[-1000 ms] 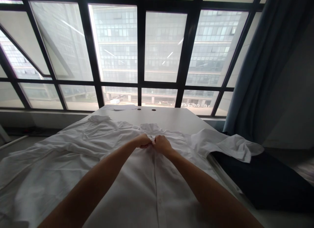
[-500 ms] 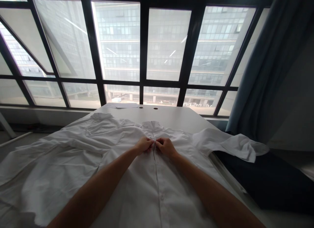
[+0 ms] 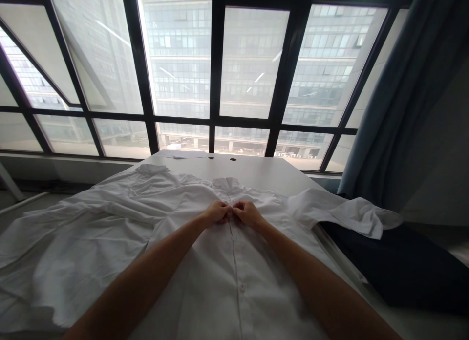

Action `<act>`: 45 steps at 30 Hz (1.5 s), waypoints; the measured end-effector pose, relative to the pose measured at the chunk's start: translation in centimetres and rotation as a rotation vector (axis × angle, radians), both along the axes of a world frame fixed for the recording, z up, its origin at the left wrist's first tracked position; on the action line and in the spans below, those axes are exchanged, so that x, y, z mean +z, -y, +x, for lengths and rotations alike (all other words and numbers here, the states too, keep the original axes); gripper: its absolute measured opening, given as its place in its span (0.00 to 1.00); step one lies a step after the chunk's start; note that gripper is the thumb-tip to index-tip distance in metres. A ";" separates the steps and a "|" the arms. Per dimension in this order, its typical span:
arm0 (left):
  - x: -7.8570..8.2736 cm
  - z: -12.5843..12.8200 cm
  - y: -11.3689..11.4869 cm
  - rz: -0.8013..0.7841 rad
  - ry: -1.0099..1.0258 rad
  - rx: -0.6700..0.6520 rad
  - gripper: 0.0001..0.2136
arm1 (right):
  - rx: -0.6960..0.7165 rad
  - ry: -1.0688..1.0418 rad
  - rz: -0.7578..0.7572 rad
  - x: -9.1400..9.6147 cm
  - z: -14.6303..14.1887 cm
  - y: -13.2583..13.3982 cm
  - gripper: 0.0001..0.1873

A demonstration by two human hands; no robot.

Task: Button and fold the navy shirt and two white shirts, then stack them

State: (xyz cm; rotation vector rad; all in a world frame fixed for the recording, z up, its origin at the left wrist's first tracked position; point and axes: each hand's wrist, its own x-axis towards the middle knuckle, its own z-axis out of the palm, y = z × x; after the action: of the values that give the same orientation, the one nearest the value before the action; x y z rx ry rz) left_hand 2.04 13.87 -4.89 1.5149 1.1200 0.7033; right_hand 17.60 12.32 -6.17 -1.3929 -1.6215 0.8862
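Note:
A white button-up shirt (image 3: 220,276) lies face up on a white table (image 3: 256,171), collar (image 3: 226,182) toward the window. Its button placket runs down the middle toward me. My left hand (image 3: 217,212) and my right hand (image 3: 247,213) meet at the placket just below the collar, both pinched shut on the shirt's front edges. One sleeve (image 3: 348,214) hangs off the table's right edge. More white cloth (image 3: 73,232) is spread out to the left.
A dark surface (image 3: 403,266) lies to the right of the table, under the sleeve. A blue curtain (image 3: 403,86) hangs at the right. A large dark-framed window (image 3: 216,76) fills the back. Two round holes (image 3: 233,159) sit in the table's far edge.
Both hands stay pinched at the placket near the collar, shifting slightly. The view has tilted a little, so the shirt sits slightly higher in the picture.

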 end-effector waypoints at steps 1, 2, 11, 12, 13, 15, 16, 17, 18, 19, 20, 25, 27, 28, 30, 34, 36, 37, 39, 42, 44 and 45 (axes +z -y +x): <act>0.1 0.0 0.0 -0.005 0.003 0.003 0.12 | 0.004 0.023 0.010 -0.1 0.0 -0.1 0.04; 0.1 0.1 0.1 -0.010 0.004 0.006 0.12 | 0.000 0.045 0.019 -0.1 0.0 -0.2 0.04; 0.2 0.7 0.5 0.074 -0.092 0.094 0.19 | -0.127 0.281 0.245 -0.2 -0.6 0.3 0.05; 0.1 0.8 0.5 0.089 -0.104 0.112 0.19 | -0.125 0.279 0.246 -0.2 -0.6 0.4 0.06; 0.0 0.9 0.4 0.099 -0.112 0.127 0.18 | -0.118 0.270 0.236 -0.3 -0.6 0.3 0.07; -0.2 1.0 0.3 0.115 -0.118 0.146 0.17 | -0.096 0.234 0.195 -0.3 -0.4 0.2 0.09; -0.3 1.0 0.2 0.119 -0.115 0.149 0.16 | -0.079 0.208 0.161 -0.3 -0.3 0.0 0.09; -0.4 1.0 0.2 0.123 -0.110 0.149 0.15 | -0.059 0.177 0.120 -0.3 -0.2 -0.1 0.10; -0.4 1.0 0.1 0.128 -0.106 0.147 0.14 | -0.037 0.145 0.077 -0.2 -0.2 -0.2 0.11; -0.4 1.0 0.1 0.135 -0.100 0.142 0.14 | -0.016 0.114 0.038 -0.2 -0.1 -0.3 0.11; -0.4 1.0 0.1 0.142 -0.093 0.133 0.14 | 0.001 0.085 0.006 -0.1 0.0 -0.3 0.12; -0.2 0.8 0.3 0.195 -0.050 0.086 0.11 | 0.018 -0.042 -0.085 0.5 -0.2 0.0 0.11; -0.2 0.8 0.4 0.208 -0.047 0.095 0.08 | 0.021 -0.079 -0.127 0.8 -0.4 0.2 0.12; -0.2 0.8 0.4 0.212 -0.050 0.100 0.07 | 0.023 -0.090 -0.145 0.9 -0.4 0.2 0.12; -0.3 0.8 0.4 0.219 -0.068 0.103 0.07 | 0.026 -0.096 -0.163 1.0 -0.4 0.3 0.13; -0.5 0.8 0.4 0.265 -0.124 0.118 0.07 | 0.028 -0.068 -0.156 0.9 -0.3 0.2 0.12; -0.6 0.8 0.5 0.285 -0.146 0.150 0.06 | -0.008 0.044 -0.079 0.8 -0.4 0.2 0.10; -0.6 0.8 0.7 0.294 -0.159 0.169 0.06 | -0.038 0.128 -0.021 0.9 -0.4 0.3 0.09; -0.4 0.6 1.1 0.326 -0.193 0.189 0.07 | -0.102 0.311 0.101 1.3 -0.6 0.7 0.08; 0.1 -0.2 2.2 0.400 -0.282 0.122 0.07 | -0.141 0.524 0.185 2.3 -0.9 2.7 0.09; 0.5 -1.0 3.5 0.452 -0.390 0.023 0.07 | -0.115 0.641 0.167 3.0 -1.2 5.0 0.10; 0.6 -1.4 4.3 0.478 -0.455 -0.033 0.07 | -0.087 0.690 0.135 3.4 -1.4 6.4 0.10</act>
State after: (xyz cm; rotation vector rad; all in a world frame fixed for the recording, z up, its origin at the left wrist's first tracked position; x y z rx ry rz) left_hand 0.63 9.60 -4.26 2.1723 1.3154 0.6483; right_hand 16.19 5.94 -2.75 -1.7673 -2.0481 0.2314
